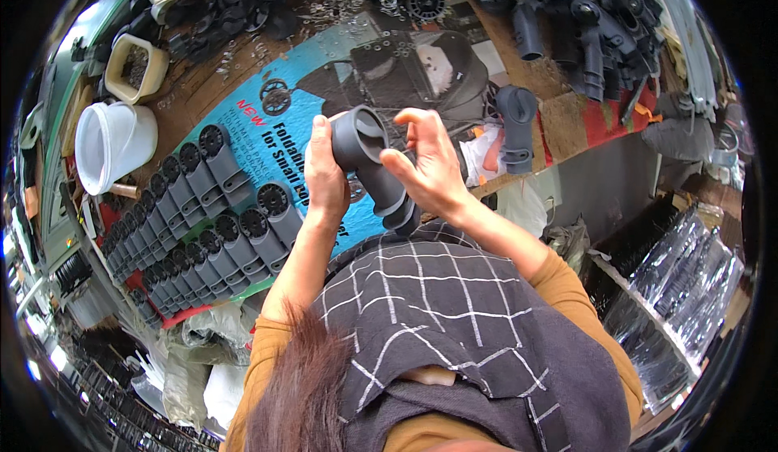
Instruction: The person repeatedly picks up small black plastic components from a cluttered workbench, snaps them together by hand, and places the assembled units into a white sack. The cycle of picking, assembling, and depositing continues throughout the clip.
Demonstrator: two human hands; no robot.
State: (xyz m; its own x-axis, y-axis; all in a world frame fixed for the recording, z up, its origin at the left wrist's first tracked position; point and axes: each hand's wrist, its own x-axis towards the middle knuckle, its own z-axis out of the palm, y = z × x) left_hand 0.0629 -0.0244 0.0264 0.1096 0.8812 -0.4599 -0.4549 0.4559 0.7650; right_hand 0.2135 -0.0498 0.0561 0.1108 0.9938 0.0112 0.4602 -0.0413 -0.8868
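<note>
Held part: dark grey moulded plastic fitting with a round hollow socket at one end and a forked stem at the other (371, 160), raised above the middle of the bench, between both hands, socket end tilted up and to the left.
Left hand: left hand (326, 175) wraps the socket end from the left, fingers pressed around the barrel; judged to be steadying the part so that the open socket faces the person.
Right hand: right hand (431, 168) sits over the stem from the right, thumb against the stem, forefinger curled above the socket mouth, other fingers loosely spread; whether a small piece is pinched at the fingertips cannot be told.
Surface below: blue printed cardboard sheet (324, 103) covers the wooden workbench (194, 87), judged to serve as a working mat.
Finished row: like grey fittings with ribbed round caps laid side by side in rows (194, 209) at the left, clear of the hands.
Single part: one grey forked fitting lying alone (517, 128) just right of the hands.
Stock: heap of black and grey plastic parts (583, 22) at the far right; small metal rings scattered (340, 2) at the far edge.
Containers: white plastic bucket (109, 144) and beige tub (134, 67) at the far left.
Obstruction: the person's checked dark scarf (438, 306) hides the near edge of the bench.
</note>
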